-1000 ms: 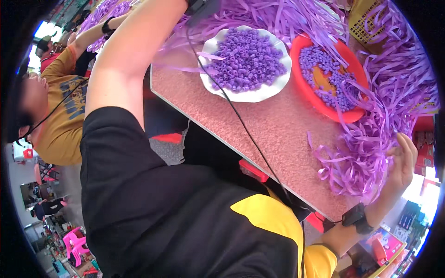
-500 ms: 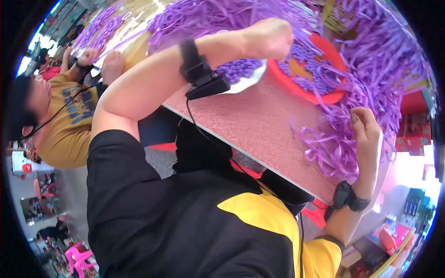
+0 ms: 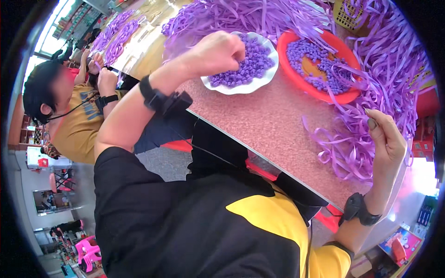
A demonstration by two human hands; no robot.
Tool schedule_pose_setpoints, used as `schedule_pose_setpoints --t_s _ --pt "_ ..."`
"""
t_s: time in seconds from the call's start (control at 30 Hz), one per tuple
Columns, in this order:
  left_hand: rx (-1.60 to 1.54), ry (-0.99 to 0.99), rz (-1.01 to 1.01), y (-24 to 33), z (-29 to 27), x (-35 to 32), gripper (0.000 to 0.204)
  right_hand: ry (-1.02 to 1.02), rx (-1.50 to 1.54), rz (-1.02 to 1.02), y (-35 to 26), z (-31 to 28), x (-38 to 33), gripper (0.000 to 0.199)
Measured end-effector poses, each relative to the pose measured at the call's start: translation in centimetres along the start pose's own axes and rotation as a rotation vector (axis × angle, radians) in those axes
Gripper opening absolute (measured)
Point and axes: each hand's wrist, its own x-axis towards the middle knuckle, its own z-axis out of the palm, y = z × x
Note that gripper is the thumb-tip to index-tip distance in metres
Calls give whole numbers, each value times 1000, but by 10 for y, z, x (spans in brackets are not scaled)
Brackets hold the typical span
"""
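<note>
My left hand is curled into a fist, its fingertips down in a heap of small purple folded pieces on a white scalloped plate. Anything inside the fist is hidden. A black wrist device is strapped to that arm. My right hand is at the table's right end, fingers loosely apart, resting against a tangle of purple ribbon strips. It also wears a black wristband. A red plate with more purple pieces sits between the two hands.
The pink speckled table carries a big heap of purple ribbon along its far side and a yellow basket. Another person in a yellow shirt sits at the left, hands raised. Pink stools stand on the floor.
My left arm has swung back from far across the table, and its fist has come down onto the white plate. My right hand has lifted slightly off the ribbon pile.
</note>
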Motion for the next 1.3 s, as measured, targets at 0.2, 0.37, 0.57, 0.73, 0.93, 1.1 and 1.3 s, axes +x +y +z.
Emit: schedule_pose_setpoints --t_s 0.2,0.37,0.57,0.73,0.93,1.1,1.3 --pt "194 158 90 -1 18 -22 16 -3 40 -26 5 5 0 17" --pt "198 154 69 1 24 -25 13 24 -21 -44 -1 6 0 16" --pt "202 166 87 0 29 -26 11 32 -23 -63 -8 4 0 15" --pt "215 155 74 0 29 -26 10 28 -35 -77 -7 4 0 15" --pt "27 229 29 4 25 -29 13 38 32 -93 -4 7 0 14" --pt "-797 294 -187 50 25 -30 13 54 55 -47 -5 16 0 17" --pt "-1415 180 -269 124 61 -12 15 -23 348 14 -18 41 -6 18"
